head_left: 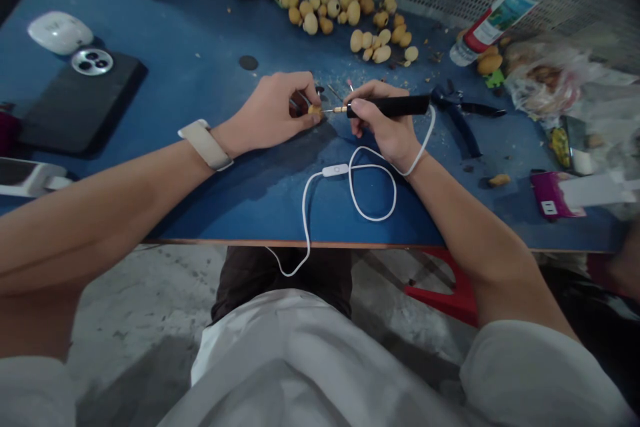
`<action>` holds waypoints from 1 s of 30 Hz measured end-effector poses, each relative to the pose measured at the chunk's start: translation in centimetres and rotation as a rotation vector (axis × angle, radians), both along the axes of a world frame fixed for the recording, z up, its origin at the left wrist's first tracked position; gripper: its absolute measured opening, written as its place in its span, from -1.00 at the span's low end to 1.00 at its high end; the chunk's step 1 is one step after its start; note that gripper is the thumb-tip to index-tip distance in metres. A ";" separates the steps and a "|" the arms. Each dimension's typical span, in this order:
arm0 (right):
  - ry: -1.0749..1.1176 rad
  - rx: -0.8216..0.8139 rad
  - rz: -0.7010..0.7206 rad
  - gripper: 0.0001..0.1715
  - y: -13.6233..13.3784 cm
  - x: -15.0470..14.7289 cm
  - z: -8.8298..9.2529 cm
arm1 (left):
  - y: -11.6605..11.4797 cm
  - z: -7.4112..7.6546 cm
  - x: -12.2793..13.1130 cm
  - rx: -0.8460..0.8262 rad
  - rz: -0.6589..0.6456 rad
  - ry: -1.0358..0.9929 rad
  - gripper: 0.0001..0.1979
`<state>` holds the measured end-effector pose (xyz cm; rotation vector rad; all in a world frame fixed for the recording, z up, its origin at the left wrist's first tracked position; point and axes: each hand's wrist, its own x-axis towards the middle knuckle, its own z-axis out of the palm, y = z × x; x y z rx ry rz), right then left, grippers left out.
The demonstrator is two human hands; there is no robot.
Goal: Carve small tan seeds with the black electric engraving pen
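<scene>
Two pinches: left fingers (305, 88) on a tan seed (315, 109), right fingers (363, 104) on a slim black engraving pen (395, 106)

Nothing legible from here. The label on the plastic bottle (501, 18) shows red and teal print, too blurred to read. The magenta packet (554, 195) carries a small white patch, its marks too small to make out.

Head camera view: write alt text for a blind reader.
The left hand pinches a small tan seed near the tip of a slim black corded pen-shaped tool held in the right hand, over a blue tabletop scattered with more tan seeds.
</scene>
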<state>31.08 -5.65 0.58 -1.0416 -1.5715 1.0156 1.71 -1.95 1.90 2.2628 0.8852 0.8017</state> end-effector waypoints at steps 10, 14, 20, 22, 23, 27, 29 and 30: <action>0.002 0.085 0.011 -0.37 0.0 -0.1 -0.1 | 0.0 0.0 0.1 0.031 -0.008 -0.015 -0.39; -0.005 0.062 0.002 -0.34 -0.2 -0.2 0.1 | 0.0 0.0 0.0 0.004 -0.001 -0.032 -0.40; 0.026 0.041 -0.018 -0.37 -0.5 -0.5 0.4 | -0.1 0.2 0.3 0.002 0.002 -0.005 -0.46; 0.006 0.036 -0.034 -0.35 -0.6 -0.6 0.6 | -0.2 0.3 0.4 0.002 0.011 0.002 -0.42; -0.005 0.029 -0.040 -0.32 -0.7 -0.6 0.8 | -0.3 0.4 0.4 -0.003 0.018 0.005 -0.41; 0.014 0.027 -0.053 -0.27 -0.8 -0.8 1.2 | -0.3 0.5 0.3 -0.017 0.023 0.011 -0.41; 0.023 0.014 -0.055 -0.27 -0.8 -0.7 1.1 | -0.3 0.5 0.3 -0.025 0.019 0.009 -0.43; 0.024 -0.002 -0.053 -0.27 -0.7 -0.7 1.0 | -0.2 0.4 0.2 -0.030 0.016 0.008 -0.45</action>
